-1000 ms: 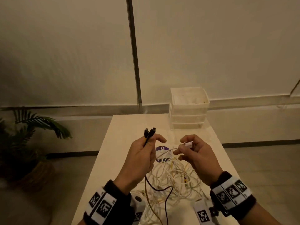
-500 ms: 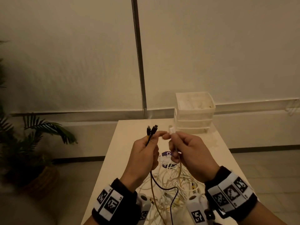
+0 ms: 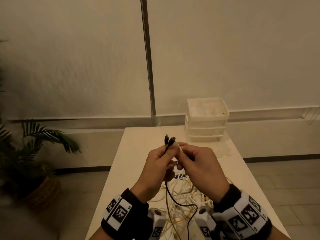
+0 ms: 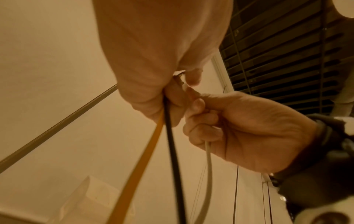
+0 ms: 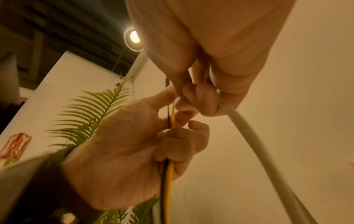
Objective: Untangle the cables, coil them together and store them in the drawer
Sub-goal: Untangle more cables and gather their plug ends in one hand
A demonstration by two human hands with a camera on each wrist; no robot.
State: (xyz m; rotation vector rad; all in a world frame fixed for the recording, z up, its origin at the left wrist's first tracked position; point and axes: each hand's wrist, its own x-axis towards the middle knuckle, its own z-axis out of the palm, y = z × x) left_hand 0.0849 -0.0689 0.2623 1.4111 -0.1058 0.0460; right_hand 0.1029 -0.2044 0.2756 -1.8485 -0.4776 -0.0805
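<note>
Fingers (image 5: 178, 150) of left hand (image 3: 155, 168) curled round black cable (image 3: 174, 200) and yellow cable (image 3: 167, 201), both plugs (image 3: 169, 141) poking up above the fist. Fingers (image 4: 203, 119) of right hand (image 3: 202, 167) curled round white cable (image 4: 208, 163), its end pinched against the left hand's thumb. Hands touching, raised above the counter (image 3: 138, 160). Black, yellow and white cables hanging down from the fists into a tangle of white and yellow cables (image 3: 183, 193) lying on the counter below the wrists. Drawer unit (image 3: 206, 122) standing at the counter's far right corner, well apart from the hands, top tray open upward. Potted palm (image 3: 29, 153) on the floor at left.
</note>
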